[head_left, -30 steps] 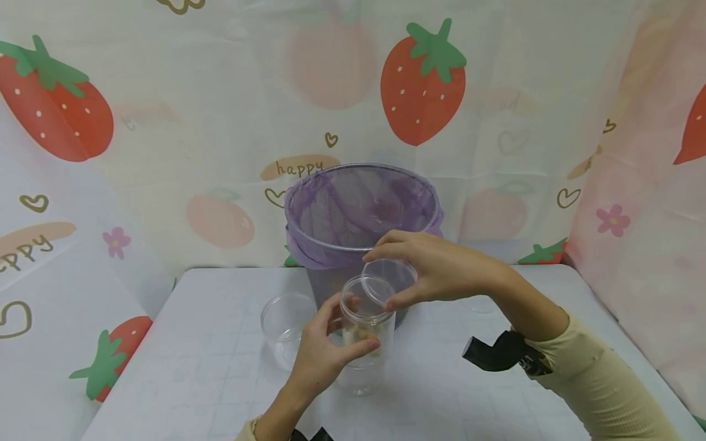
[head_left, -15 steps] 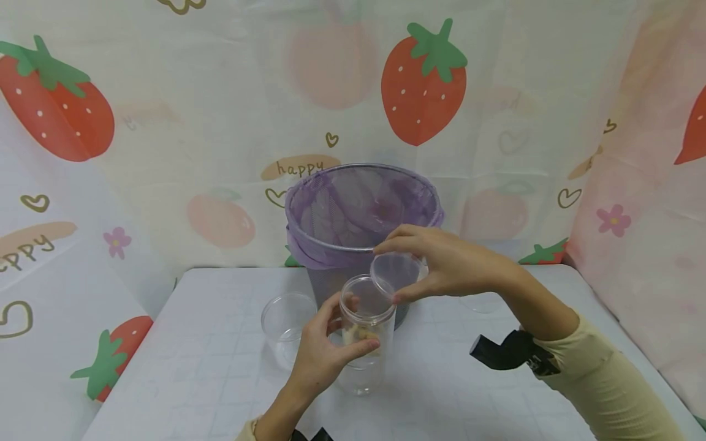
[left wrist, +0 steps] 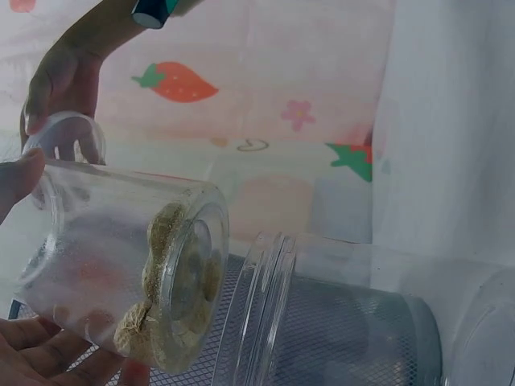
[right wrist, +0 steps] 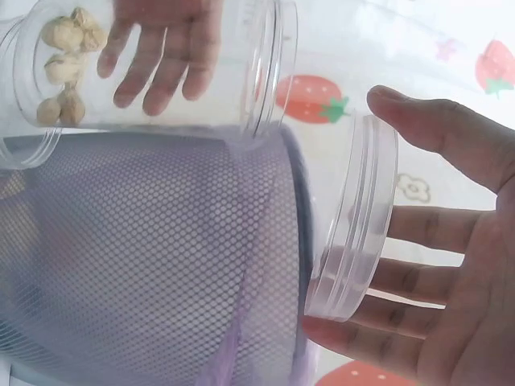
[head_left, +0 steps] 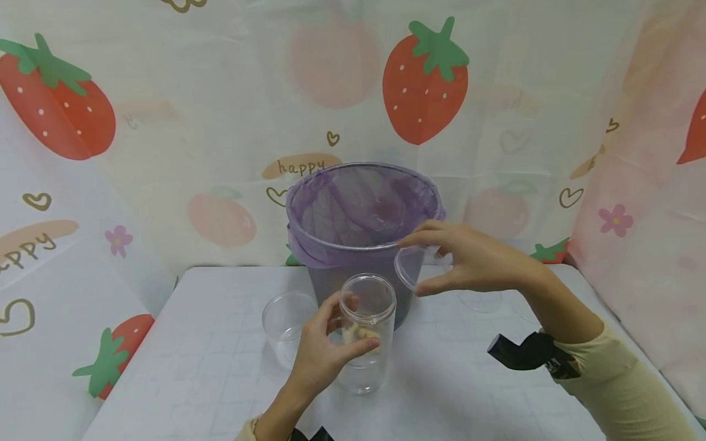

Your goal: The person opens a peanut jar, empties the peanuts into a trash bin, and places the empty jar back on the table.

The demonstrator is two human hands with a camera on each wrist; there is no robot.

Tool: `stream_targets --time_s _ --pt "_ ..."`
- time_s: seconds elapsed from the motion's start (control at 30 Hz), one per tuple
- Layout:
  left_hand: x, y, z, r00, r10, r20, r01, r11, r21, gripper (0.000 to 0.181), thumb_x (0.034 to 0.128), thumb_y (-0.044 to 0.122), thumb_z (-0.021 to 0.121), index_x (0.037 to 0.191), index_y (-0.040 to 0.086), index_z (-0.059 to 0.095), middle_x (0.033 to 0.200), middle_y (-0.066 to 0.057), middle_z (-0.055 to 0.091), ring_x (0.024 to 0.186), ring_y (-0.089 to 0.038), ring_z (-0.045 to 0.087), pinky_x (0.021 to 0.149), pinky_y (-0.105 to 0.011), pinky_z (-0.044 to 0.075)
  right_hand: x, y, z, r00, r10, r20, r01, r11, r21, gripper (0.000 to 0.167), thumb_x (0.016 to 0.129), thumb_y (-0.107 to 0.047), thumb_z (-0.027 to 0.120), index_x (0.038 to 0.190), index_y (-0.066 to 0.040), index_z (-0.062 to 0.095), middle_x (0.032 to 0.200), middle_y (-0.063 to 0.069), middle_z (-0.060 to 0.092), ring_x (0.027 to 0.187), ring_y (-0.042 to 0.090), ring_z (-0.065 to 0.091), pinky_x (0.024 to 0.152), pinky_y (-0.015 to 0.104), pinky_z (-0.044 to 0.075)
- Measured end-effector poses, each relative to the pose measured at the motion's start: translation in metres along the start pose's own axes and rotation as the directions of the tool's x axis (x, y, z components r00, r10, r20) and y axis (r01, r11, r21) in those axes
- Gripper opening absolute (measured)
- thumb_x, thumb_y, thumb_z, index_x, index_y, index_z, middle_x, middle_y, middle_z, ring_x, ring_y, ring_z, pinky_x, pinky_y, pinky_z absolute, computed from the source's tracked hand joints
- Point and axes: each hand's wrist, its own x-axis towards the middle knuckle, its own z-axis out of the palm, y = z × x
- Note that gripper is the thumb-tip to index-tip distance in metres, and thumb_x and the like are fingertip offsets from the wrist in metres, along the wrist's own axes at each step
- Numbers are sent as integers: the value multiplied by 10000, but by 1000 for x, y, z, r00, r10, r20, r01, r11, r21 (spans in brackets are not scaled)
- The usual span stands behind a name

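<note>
My left hand (head_left: 322, 355) grips a clear plastic jar (head_left: 368, 306) above the table. Several unshelled peanuts (left wrist: 165, 257) lie at its bottom, and its mouth is uncovered. My right hand (head_left: 480, 260) pinches a clear round lid (head_left: 405, 269) by its edge, tilted and apart from the jar, to the right of its mouth. In the right wrist view the thumb and fingers span the rim of the lid (right wrist: 362, 217). Directly below the held jar stands a second clear jar (head_left: 362, 384), partly hidden; its threaded open mouth (left wrist: 265, 281) shows in the left wrist view.
A mesh bin (head_left: 325, 275) with a purple liner (head_left: 303, 248) stands behind the jars. Left of my left hand is an open clear container (head_left: 281, 343). Faint clear round pieces (head_left: 481, 301) lie on the white table (head_left: 209, 367) at right. A strawberry-print cloth hangs behind.
The lid in my right hand has moved off the jar's rim, to the right and slightly up, and turned more edge-on. My left hand and the jar have stayed in place.
</note>
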Motion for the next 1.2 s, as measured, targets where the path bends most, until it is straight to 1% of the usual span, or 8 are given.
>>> stream_targets --time_s 0.2,0.5,0.63,0.77,0.87,1.2 --pt "0 0 0 1000 12 -7 -12 1000 0 674 720 220 870 1310 198 544 1261 -3 638 1123 -187 609 945 -311 513 -7 6 -2 999 53 8 -54 998 19 592 795 -366 804 1303 -136 606 1252 22 614 1071 182 582 883 409 564" --pt "-1 0 0 1000 15 -15 -15 1000 -3 687 720 212 869 1321 200 538 1272 -5 636 1141 -191 605 946 -309 512 -16 20 -2 998 68 -10 -67 997 35 583 799 -352 803 1304 -138 604 1315 40 596 1158 227 579 875 412 565" --pt "-1 1 0 1000 14 -17 -15 1000 -8 687 717 211 871 1320 198 541 1267 -6 638 1135 -192 608 943 -304 514 -22 25 -2 996 86 -29 -85 996 30 585 799 -356 800 1302 -126 609 1271 27 614 1122 220 579 869 396 571" --pt "-1 1 0 1000 16 -19 -16 1000 -7 677 715 210 873 1308 188 548 1255 -9 642 1123 -193 613 935 -301 518 -28 31 -1 991 126 -42 -125 992 23 586 798 -368 799 1298 -125 612 1225 8 620 1089 195 559 872 387 571" --pt "-1 1 0 1000 17 -20 -18 1000 -5 670 714 209 873 1301 184 551 1249 -10 643 1118 -194 615 932 -301 519 -33 36 -1 987 154 -49 -153 988 31 593 796 -369 801 1299 -123 606 1221 9 613 1089 192 551 885 397 568" --pt "-2 0 0 1000 17 -15 -18 1000 -11 672 713 212 875 1301 186 551 1245 -18 639 1106 -196 614 930 -297 522 -42 53 7 979 188 -79 -188 982 10 586 789 -361 807 1267 -78 620 1176 44 608 1071 219 559 851 389 578"
